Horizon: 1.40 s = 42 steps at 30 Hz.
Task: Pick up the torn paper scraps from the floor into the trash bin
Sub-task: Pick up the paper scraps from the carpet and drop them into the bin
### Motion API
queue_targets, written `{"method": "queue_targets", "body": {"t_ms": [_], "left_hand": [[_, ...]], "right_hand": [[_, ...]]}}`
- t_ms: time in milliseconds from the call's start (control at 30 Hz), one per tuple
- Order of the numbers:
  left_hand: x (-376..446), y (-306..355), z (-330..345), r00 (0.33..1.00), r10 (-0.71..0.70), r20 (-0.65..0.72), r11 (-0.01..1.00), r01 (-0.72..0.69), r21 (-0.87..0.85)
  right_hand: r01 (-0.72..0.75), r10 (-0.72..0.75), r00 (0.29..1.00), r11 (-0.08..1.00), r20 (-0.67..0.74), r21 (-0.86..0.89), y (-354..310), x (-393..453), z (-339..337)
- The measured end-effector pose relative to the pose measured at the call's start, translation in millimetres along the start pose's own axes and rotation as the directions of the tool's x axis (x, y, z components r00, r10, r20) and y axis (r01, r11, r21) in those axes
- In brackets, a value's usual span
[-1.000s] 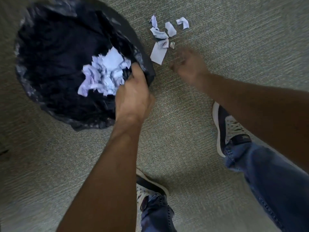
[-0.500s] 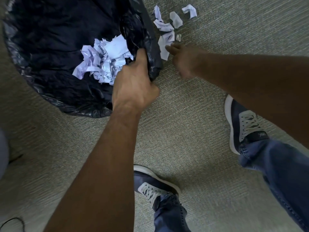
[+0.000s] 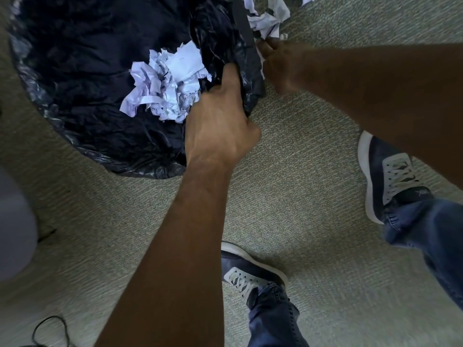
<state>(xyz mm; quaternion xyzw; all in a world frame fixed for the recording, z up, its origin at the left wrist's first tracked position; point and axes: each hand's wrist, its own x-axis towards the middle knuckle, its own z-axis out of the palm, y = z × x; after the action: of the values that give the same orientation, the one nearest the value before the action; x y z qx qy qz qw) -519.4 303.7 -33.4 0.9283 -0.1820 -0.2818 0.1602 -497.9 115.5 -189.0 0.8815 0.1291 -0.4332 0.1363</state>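
The trash bin (image 3: 241, 18) with its black bag liner (image 3: 75, 58) fills the upper left; a heap of white torn paper (image 3: 170, 81) lies inside it. My left hand (image 3: 220, 126) grips the bin's near right edge, fingers curled over the bag. Several torn paper scraps (image 3: 265, 23) lie on the carpet just right of the bin, partly cut off by the top edge. My right hand (image 3: 283, 63) reaches down beside the bin, its fingers bent onto one scrap (image 3: 262, 61); only that scrap's white edge shows along the hand.
Grey-green carpet covers the floor. My two dark sneakers stand on it, the right shoe (image 3: 390, 176) and the left shoe (image 3: 248, 271). A thin black cable (image 3: 50, 329) loops at the bottom left. A blurred pale object (image 3: 12, 221) sits at the left edge.
My right hand has reached forward from open carpet to the scraps beside the bin and come down on the largest one. My left hand keeps its hold on the bin edge.
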Motion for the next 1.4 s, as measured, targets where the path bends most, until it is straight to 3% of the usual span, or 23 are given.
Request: {"method": "queue_targets", "body": {"t_ms": [267, 433, 533, 667, 833, 967, 1000, 1067, 1100, 1133, 1167, 1200, 1267, 1333, 1400], "left_hand": [[1, 0, 2, 1.000, -0.005, 0.012, 1.000, 0.005, -0.001], [0, 2, 1, 1.000, -0.003, 0.008, 1.000, 0.003, -0.001], [0, 2, 1, 1.000, -0.003, 0.017, 1.000, 0.003, 0.004], [0, 2, 2, 1.000, -0.001, 0.026, 1.000, 0.000, 0.014], [-1, 2, 3, 1.000, 0.002, 0.017, 1.000, -0.003, 0.017], [-2, 3, 4, 1.000, 0.002, 0.015, 1.000, -0.003, 0.005], [-2, 3, 5, 1.000, 0.004, 0.017, 1.000, -0.004, 0.003], [-2, 5, 6, 1.000, 0.011, 0.018, 1.000, -0.011, -0.005], [-3, 6, 7, 1.000, 0.011, 0.023, 1.000, -0.011, -0.006], [-3, 6, 8, 1.000, 0.009, 0.028, 1.000, -0.009, -0.005], [-3, 7, 8, 0.999, 0.010, 0.032, 1.000, -0.010, 0.000], [-4, 7, 9, 0.999, 0.011, 0.037, 1.000, -0.011, 0.004], [-4, 8, 8, 0.999, 0.004, 0.048, 1.000, -0.005, 0.010], [-4, 9, 7, 0.998, -0.006, 0.056, 1.000, 0.004, 0.019], [-4, 9, 7, 0.998, -0.018, 0.053, 1.000, 0.017, 0.018]], "right_hand": [[0.052, -0.052, 0.999, 0.998, -0.005, -0.026, 4, -12, 0], [0.068, -0.076, 0.993, 0.994, -0.088, -0.090, 4, -13, 13], [0.018, -0.017, 0.995, 1.000, -0.094, 0.010, 4, -8, 8], [0.044, -0.024, 0.970, 0.996, -0.244, 0.076, 2, 1, -6], [-0.006, 0.004, 0.986, 1.000, -0.168, -0.014, -6, -4, -16], [0.060, -0.075, 0.990, 0.990, -0.116, -0.130, -14, -23, -7], [0.075, -0.083, 0.992, 0.993, -0.093, -0.089, -16, -30, -2], [0.029, 0.001, 0.987, 0.984, -0.163, 0.178, -19, -42, 12], [-0.016, 0.119, 0.964, 0.919, -0.240, 0.395, -22, -48, 18], [-0.036, 0.284, 0.912, 0.775, -0.297, 0.631, -26, -53, 23], [0.011, 0.467, 0.820, 0.564, -0.330, 0.825, -31, -59, 23], [0.116, 0.637, 0.695, 0.359, -0.333, 0.926, -34, -66, 18], [0.335, 0.843, 0.449, 0.148, -0.296, 0.931, -35, -83, -5], [0.485, 0.901, 0.291, 0.151, -0.321, 0.861, -35, -101, -39], [0.604, 0.865, 0.180, 0.279, -0.468, 0.747, -37, -118, -75]]}}
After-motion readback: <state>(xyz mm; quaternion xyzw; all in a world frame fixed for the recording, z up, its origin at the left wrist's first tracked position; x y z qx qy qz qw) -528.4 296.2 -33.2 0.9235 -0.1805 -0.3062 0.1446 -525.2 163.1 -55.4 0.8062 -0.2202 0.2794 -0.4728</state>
